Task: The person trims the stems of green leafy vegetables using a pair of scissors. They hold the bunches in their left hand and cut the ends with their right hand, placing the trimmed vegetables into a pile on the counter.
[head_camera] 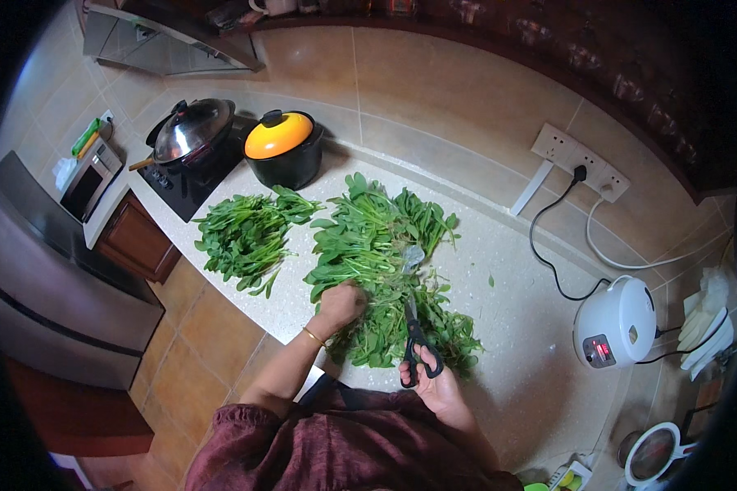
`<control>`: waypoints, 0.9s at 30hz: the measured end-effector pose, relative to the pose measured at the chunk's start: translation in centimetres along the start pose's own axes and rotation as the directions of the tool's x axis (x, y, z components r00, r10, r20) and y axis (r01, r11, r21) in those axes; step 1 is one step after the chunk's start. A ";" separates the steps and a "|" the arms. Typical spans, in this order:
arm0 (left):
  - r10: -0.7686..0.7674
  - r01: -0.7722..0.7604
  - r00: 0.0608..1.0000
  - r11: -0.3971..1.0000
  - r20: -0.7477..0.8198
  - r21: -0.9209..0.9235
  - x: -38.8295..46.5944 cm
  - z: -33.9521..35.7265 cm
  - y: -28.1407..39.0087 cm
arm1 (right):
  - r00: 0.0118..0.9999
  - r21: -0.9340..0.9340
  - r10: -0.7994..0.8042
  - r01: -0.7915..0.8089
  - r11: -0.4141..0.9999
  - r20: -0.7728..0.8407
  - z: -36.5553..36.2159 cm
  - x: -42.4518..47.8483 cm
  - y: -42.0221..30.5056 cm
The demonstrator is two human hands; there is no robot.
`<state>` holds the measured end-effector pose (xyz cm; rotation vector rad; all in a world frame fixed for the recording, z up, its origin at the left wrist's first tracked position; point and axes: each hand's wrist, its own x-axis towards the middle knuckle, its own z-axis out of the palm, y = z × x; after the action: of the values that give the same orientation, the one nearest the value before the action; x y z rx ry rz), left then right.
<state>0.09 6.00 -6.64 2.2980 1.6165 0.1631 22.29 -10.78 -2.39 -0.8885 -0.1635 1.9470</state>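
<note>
My left hand (343,305), with a gold bangle at the wrist, is at the left edge of a large heap of leafy greens (356,245); its fingers are curled down and partly hidden, so its hold is unclear. My right hand (433,380) grips the black handles of scissors (413,334), thumb and fingers in the loops. The blades point away from me among the stems and roots. A small clear plastic-like piece (413,256) lies beyond their tips. A separate pile of greens (245,236) rests on the speckled counter to the left.
A black pot with an orange lid (279,136) stands behind the left pile, beside a lidded wok (193,132) on a cooktop (187,193). A white rice cooker (620,325) is at the right, its black cord running to a wall socket strip (580,161). The counter's front edge borders the tiled floor.
</note>
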 end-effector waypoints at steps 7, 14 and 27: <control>-0.065 0.042 0.993 0.972 -0.093 -0.230 -1.7 -4.7 0.8 | 0.993 -0.433 -0.115 0.120 0.893 0.037 1.4 -1.7 -0.3; -0.015 0.032 0.999 0.930 0.050 -0.365 -3.2 -7.9 2.8 | 0.994 -0.496 -0.045 0.089 0.864 0.100 3.2 -2.5 -0.7; -0.034 0.039 0.999 0.910 0.019 -0.412 -3.4 -7.5 3.1 | 0.995 -0.531 -0.030 0.079 0.843 0.100 3.0 -2.5 -0.9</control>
<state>-0.39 3.33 1.73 1.9395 1.4521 0.4380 21.67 -11.65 1.49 -1.1381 -0.8115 1.9138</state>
